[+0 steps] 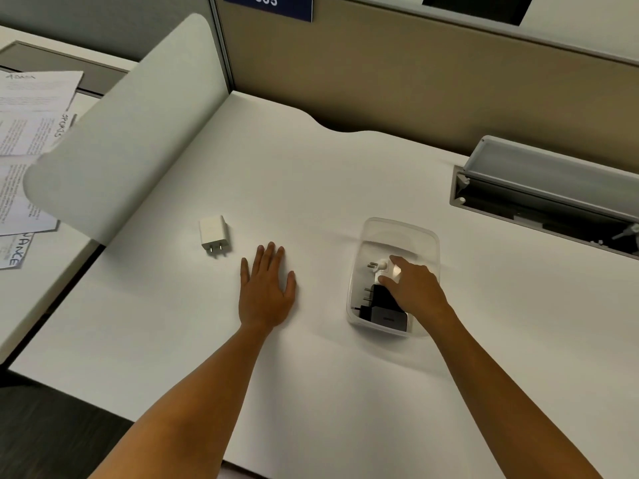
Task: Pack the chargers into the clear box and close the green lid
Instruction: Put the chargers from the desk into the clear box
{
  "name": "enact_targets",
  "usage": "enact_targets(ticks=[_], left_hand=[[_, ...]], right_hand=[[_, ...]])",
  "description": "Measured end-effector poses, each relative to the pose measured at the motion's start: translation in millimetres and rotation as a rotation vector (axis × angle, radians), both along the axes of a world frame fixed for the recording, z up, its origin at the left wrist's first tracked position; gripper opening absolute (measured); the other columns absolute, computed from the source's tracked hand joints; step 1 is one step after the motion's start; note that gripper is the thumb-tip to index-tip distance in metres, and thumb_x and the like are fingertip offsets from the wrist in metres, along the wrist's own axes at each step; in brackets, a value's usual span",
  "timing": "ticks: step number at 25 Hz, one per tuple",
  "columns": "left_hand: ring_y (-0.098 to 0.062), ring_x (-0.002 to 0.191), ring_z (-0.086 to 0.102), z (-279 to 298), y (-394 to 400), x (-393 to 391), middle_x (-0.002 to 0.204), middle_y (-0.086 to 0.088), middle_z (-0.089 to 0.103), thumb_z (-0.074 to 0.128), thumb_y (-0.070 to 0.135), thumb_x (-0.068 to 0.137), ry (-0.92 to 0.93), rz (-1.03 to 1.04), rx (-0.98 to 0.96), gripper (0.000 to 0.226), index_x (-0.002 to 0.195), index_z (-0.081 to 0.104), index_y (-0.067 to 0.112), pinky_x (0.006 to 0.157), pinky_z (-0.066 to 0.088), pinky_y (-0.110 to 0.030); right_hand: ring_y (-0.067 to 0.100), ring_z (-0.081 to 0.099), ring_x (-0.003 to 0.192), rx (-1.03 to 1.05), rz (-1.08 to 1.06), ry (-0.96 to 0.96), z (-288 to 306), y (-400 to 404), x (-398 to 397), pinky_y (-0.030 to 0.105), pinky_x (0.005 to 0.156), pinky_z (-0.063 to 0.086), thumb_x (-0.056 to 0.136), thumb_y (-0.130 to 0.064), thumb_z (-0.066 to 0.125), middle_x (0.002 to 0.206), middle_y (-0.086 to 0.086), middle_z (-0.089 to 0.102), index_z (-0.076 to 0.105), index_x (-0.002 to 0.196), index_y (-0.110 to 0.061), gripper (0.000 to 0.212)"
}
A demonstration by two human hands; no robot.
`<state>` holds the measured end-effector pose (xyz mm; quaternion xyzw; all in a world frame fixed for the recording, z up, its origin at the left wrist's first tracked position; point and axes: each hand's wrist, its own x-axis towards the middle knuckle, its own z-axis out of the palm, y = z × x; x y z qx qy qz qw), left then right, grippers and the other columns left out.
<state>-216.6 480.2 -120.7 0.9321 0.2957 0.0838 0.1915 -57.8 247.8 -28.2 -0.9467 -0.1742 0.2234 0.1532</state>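
The clear box [397,233] stands open on the white desk [311,174], right of centre. Inside it lie black chargers [380,307] at the near end. My right hand [413,288] reaches into the box and grips a white charger [383,266] whose round pins point left. A white charger with flat prongs [214,235] lies on the desk to the left, prongs toward me. My left hand [268,288] rests flat on the desk between that charger and the box, fingers spread, holding nothing. No green lid is in view.
A grey cable tray with its flap raised [546,188] is set into the desk at the right rear. A pale curved divider [131,133] borders the desk on the left, with printed papers [31,133] beyond it. A beige partition [397,70] stands behind.
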Motion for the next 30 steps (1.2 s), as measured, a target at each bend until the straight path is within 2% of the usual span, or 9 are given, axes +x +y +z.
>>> enact_targets(ticks=[5,9,12,14,16,19,22,27,30], left_hand=[[-0.014,0.154,0.011,0.0,0.2,-0.9,0.165,0.003,0.023,0.034,0.045,0.098,0.007,-0.006,0.008,0.062,0.155,0.030,0.022,0.125,0.004,-0.046],[-0.014,0.154,0.011,0.1,0.9,-1.8,0.165,0.002,0.023,0.035,0.045,0.098,0.009,-0.020,0.007,0.062,0.155,0.030,0.021,0.125,0.003,-0.045],[-0.017,0.153,0.016,3.6,2.4,-0.3,0.163,-0.001,0.029,0.045,0.040,0.098,-0.033,-0.016,-0.028,0.060,0.152,0.036,0.017,0.125,0.006,-0.044],[-0.021,0.150,0.026,9.5,7.8,-2.3,0.157,-0.004,0.039,0.056,0.032,0.093,-0.154,0.085,-0.061,0.059,0.146,0.044,0.012,0.124,0.013,-0.042],[-0.026,0.143,0.035,16.4,18.4,-8.0,0.150,-0.008,0.044,0.065,0.028,0.085,-0.280,0.277,-0.039,0.062,0.141,0.046,0.011,0.121,0.023,-0.041],[-0.032,0.128,0.043,29.9,46.4,-6.3,0.139,-0.012,0.045,0.073,0.034,0.074,-0.329,0.607,-0.046,0.074,0.138,0.043,0.011,0.107,0.034,-0.042],[-0.036,0.125,0.044,40.2,79.2,4.1,0.135,-0.015,0.045,0.081,0.039,0.070,-0.298,0.825,-0.224,0.082,0.135,0.043,0.006,0.100,0.036,-0.044],[-0.036,0.128,0.044,36.7,105.5,14.4,0.131,-0.017,0.053,0.079,0.044,0.077,-0.286,0.876,-0.352,0.068,0.126,0.053,0.003,0.103,0.038,-0.047],[-0.037,0.123,0.046,34.3,96.5,12.6,0.126,-0.020,0.055,0.075,0.039,0.084,-0.337,0.778,-0.363,0.060,0.124,0.056,0.000,0.101,0.040,-0.044]], right_hand=[[0.032,0.060,0.115,0.032,0.009,-0.013,6.1,-5.7,-0.3,0.038,0.093,0.047,0.093,-0.049,0.055,0.128,0.012,0.063,0.040,0.147,-0.024,0.062],[0.026,0.062,0.106,0.348,-0.064,-0.266,17.1,-18.8,2.3,0.038,0.089,0.051,0.093,-0.034,0.062,0.116,0.005,0.066,0.057,0.128,-0.020,0.038],[0.021,0.063,0.099,0.654,-0.246,-0.431,19.6,-42.0,10.8,0.038,0.084,0.055,0.094,-0.028,0.061,0.106,0.003,0.068,0.063,0.113,-0.015,0.024],[0.020,0.064,0.099,0.766,-0.429,-0.372,11.9,-63.0,16.9,0.038,0.085,0.056,0.095,-0.028,0.059,0.107,0.002,0.068,0.065,0.111,-0.014,0.023],[0.024,0.065,0.105,0.828,-0.560,-0.188,-2.6,-80.4,17.7,0.043,0.091,0.055,0.095,-0.026,0.059,0.111,0.005,0.069,0.065,0.113,-0.014,0.023],[0.026,0.064,0.110,0.860,-0.596,0.032,-20.5,-90.2,7.2,0.042,0.094,0.055,0.094,-0.025,0.063,0.117,0.007,0.068,0.066,0.117,-0.017,0.025],[0.018,0.066,0.105,0.906,-0.582,0.078,-30.0,-84.5,-8.0,0.039,0.092,0.055,0.094,-0.025,0.062,0.111,-0.003,0.070,0.068,0.113,-0.025,0.020],[0.019,0.067,0.111,1.044,-0.675,0.173,-40.9,-77.7,-22.7,0.034,0.092,0.054,0.098,-0.027,0.057,0.116,0.000,0.072,0.070,0.118,-0.017,0.026],[0.012,0.067,0.112,1.100,-0.699,0.244,-45.5,-79.5,-28.1,0.029,0.091,0.052,0.095,-0.036,0.059,0.117,-0.007,0.073,0.072,0.117,-0.023,0.029]])
